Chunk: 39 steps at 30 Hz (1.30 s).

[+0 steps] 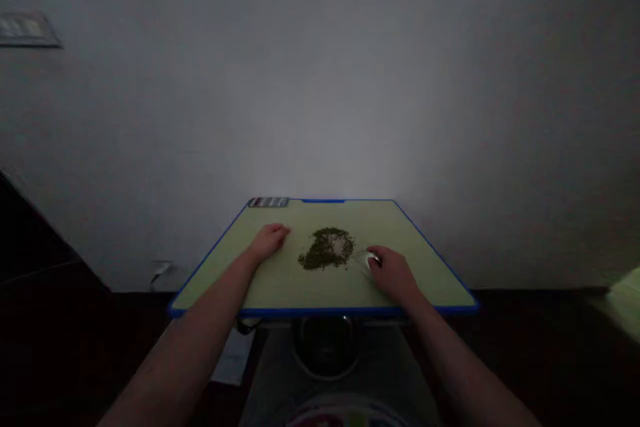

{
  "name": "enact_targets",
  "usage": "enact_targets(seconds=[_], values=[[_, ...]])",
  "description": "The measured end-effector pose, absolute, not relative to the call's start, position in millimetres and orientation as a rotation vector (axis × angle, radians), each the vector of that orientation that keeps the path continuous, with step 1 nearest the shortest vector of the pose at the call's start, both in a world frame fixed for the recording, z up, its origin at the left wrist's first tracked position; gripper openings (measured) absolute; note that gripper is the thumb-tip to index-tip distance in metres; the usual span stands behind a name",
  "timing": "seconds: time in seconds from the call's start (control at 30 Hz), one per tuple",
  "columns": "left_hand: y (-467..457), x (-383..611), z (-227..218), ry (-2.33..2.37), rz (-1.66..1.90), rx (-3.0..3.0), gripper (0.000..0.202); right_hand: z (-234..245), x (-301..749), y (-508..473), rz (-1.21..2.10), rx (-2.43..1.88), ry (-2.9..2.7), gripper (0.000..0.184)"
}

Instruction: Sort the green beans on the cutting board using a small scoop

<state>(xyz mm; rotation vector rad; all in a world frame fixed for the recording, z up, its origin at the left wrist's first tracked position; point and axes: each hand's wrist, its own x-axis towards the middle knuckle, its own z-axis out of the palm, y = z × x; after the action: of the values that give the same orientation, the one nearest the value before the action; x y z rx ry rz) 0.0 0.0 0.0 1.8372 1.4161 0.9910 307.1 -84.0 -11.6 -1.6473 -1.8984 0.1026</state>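
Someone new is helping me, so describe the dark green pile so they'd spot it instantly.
Find the blue-edged pale tabletop by the wall. Between the left hand and right hand lies the green pile: the only loose, scattered heap, with a pinkish patch.

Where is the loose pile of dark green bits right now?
In the head view, the pile lies near the middle of the pale, blue-edged tabletop, between left hand and right hand.
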Motion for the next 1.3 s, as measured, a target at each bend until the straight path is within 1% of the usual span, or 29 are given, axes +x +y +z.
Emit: enact_targets(seconds=[0.2, 0.53, 0.93, 1.3], values=[[3.6, -0.6, -4.9, 1.404, 1.003, 1.806, 0.038, -8.7, 320.9, -87.5, 0.092, -1.727, -1.821, 0.031], [5.3, 2.2, -5.9, 1.376, 1.011, 1.755, 0.038, -7.6, 304.6, -91.1, 0.169, -1.632, -1.871, 0.029], [4.9, 3.8, -7.0, 1.372, 1.029, 1.738, 0.037, -6.0, 314.2, -86.3, 0.115, -1.718, -1.833, 0.030], [3.6, 3.1, -4.2, 1.391, 0.998, 1.742, 0.037, -5.5, 315.9, -73.1, 0.215, -1.575, -1.925, 0.028]])
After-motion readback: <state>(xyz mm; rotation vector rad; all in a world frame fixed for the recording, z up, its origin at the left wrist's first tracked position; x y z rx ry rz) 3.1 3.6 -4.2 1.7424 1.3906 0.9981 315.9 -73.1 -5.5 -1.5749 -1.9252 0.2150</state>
